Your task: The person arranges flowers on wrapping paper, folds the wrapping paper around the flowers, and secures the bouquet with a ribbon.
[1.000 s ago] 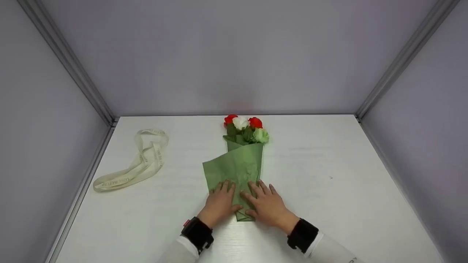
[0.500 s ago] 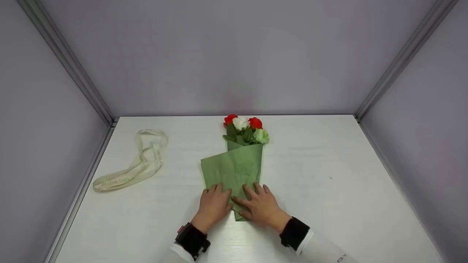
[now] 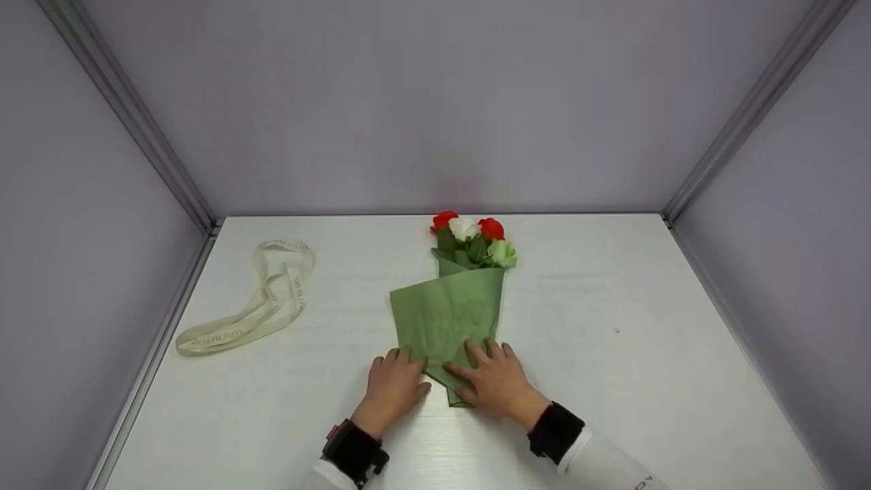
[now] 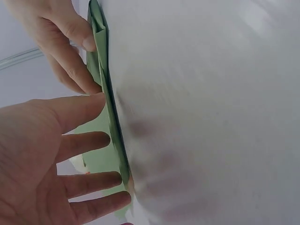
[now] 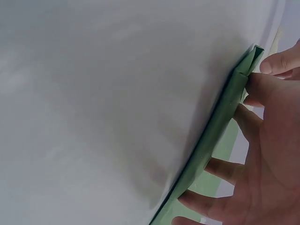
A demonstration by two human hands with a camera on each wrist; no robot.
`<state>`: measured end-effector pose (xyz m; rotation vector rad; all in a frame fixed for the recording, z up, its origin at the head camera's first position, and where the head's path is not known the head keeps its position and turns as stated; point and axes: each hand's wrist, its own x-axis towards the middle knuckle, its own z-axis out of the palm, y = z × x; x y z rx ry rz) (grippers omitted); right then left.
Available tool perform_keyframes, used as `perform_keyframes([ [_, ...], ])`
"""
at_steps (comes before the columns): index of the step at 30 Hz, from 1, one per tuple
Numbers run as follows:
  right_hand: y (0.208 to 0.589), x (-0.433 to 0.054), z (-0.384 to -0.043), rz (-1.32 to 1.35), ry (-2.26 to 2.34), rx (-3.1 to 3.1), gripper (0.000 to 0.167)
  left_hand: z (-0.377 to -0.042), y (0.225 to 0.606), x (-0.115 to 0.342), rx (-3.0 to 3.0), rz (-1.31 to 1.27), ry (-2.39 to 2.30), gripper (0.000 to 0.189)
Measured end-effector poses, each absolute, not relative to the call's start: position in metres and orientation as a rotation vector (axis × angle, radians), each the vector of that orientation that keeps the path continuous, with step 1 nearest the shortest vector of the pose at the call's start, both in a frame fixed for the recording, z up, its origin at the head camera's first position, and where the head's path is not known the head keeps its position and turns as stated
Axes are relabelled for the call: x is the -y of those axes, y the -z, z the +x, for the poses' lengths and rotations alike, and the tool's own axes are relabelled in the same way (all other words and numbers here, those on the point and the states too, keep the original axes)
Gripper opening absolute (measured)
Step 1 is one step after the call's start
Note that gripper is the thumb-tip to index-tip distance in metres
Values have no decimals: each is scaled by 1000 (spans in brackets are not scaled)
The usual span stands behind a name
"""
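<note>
A bouquet lies in the middle of the white table, wrapped in green wrapping paper (image 3: 449, 306). Red flowers (image 3: 491, 229), a white flower (image 3: 464, 229) and a pale green flower (image 3: 502, 253) show at its far end; the paper hides the stems. My right hand (image 3: 500, 381) presses the lower right of the wrap with spread fingers (image 5: 227, 168). At the lower left edge of the paper, my left hand (image 3: 393, 388) touches it with extended fingertips (image 4: 115, 178). Between the hands, the folded narrow end of the wrap (image 3: 457, 398) points toward me.
A looped cream ribbon (image 3: 272, 299) with printed lettering lies on the left of the table (image 3: 646, 388). Grey walls (image 3: 435, 109) enclose the back and both sides. The flowers lie close to the back wall.
The bouquet has shifted slightly right. My left hand has slid left and toward me, from on top of the paper to its lower left edge. My right hand stays pressed on the wrap.
</note>
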<state>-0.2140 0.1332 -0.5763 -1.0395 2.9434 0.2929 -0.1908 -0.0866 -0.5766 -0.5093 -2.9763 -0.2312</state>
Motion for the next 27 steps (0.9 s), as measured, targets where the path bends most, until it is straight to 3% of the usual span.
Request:
perform_keyframes([
  [27,575,-257,-257,-471,20,-2990,52,-190,578,102,3088,-432,340,57],
])
